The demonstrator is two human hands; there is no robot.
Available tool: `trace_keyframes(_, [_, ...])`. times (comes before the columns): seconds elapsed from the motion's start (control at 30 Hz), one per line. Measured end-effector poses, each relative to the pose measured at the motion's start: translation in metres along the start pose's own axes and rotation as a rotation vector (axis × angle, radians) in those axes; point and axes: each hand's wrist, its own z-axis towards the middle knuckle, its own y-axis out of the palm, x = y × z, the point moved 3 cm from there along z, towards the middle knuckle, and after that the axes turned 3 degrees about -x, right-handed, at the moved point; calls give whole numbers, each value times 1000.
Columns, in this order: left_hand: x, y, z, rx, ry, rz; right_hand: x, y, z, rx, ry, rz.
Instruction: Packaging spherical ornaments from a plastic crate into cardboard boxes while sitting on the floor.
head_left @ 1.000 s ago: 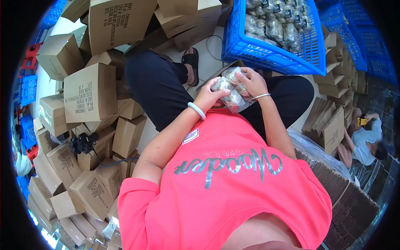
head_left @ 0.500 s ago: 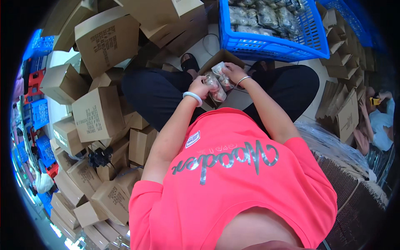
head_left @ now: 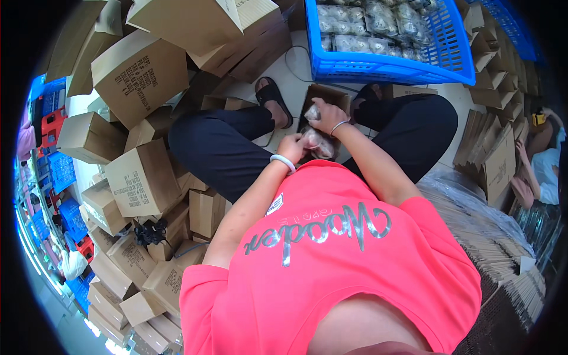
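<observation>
Clear packs point(head_left: 321, 144) at open carton point(head_left: 326, 93), blue crate point(head_left: 396, 68) beyond, boxes point(head_left: 140, 180) leftward

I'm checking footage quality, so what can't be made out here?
- Near part of carton: head view, hidden by left hand, right hand and clear packs.
- Far end of blue crate: head view, cut off by top edge.
- Part of co-worker: head view, cut off by dark right rim.

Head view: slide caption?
Left hand and right hand on plastic packs at an open cardboard box, blue crate beyond.
</observation>
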Motion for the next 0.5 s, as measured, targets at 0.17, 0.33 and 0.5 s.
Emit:
trace_keyframes(0.17, [-4, -4, 13, 4, -43, 985, -6, 27, -4, 11, -472, -505])
trace_keyframes(0.33, [21, 3, 13, 207, 23, 816, 1, 33, 2, -272, -325, -271])
trace_keyframes(0.5, [23, -3, 51, 206, 322, 902, -41, -98, 8, -198, -504, 386])
